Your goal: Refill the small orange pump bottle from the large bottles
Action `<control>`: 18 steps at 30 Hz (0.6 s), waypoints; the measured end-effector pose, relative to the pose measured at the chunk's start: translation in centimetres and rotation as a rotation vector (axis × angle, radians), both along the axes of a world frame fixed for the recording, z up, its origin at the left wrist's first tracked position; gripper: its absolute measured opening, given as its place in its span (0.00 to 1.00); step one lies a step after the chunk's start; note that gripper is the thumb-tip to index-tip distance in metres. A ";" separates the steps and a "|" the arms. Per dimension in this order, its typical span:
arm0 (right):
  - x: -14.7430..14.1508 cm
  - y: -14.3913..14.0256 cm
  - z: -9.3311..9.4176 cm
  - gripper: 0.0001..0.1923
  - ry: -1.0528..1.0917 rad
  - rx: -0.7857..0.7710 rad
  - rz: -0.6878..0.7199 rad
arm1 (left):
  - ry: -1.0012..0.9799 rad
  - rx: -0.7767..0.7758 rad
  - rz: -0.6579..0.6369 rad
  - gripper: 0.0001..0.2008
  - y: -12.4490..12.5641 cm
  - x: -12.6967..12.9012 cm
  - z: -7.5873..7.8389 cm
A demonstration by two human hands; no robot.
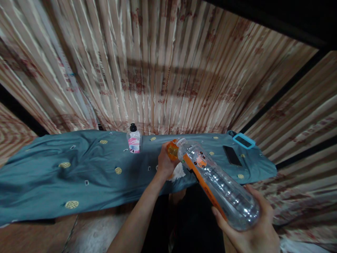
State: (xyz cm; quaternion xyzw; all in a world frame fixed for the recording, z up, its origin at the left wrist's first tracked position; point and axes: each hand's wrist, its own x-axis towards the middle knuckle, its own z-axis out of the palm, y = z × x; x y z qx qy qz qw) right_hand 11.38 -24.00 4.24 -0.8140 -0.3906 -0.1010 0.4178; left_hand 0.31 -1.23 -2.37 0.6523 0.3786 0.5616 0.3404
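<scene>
Head view, single frame. Item: clear plastic bottle (221, 186) with an orange label strip, held tilted in mid-air, base low and near the camera, neck pointing up and away toward the cloth. Right hand (250, 225): cupped under the base of the bottle, fingers curled round its lower body, closed on it. Left hand (164, 163): at the bottle's neck, fingers wrapped closed round an orange cap (173, 149) at the bottle's mouth; whether the cap is seated on the neck or just beside it cannot be told. Beneath the left hand: a white crumpled piece (179, 173), lying on the cloth. Support: a blue-grey cloth (79, 168) with small yellow round motifs, spread over a low surface. On the cloth, well left of the hands: a small upright bottle with a black cap and pink label (134, 140). On the cloth, right: a dark phone (232, 155) lying flat, and near it at the far corner a light blue-edged case (244, 140). Behind: striped pleated curtain (163, 70).
</scene>
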 end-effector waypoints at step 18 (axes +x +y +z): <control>0.0 0.2 -0.4 0.58 -0.016 0.031 -0.003 | 0.024 -0.027 -0.004 0.30 0.2 -0.1 0.0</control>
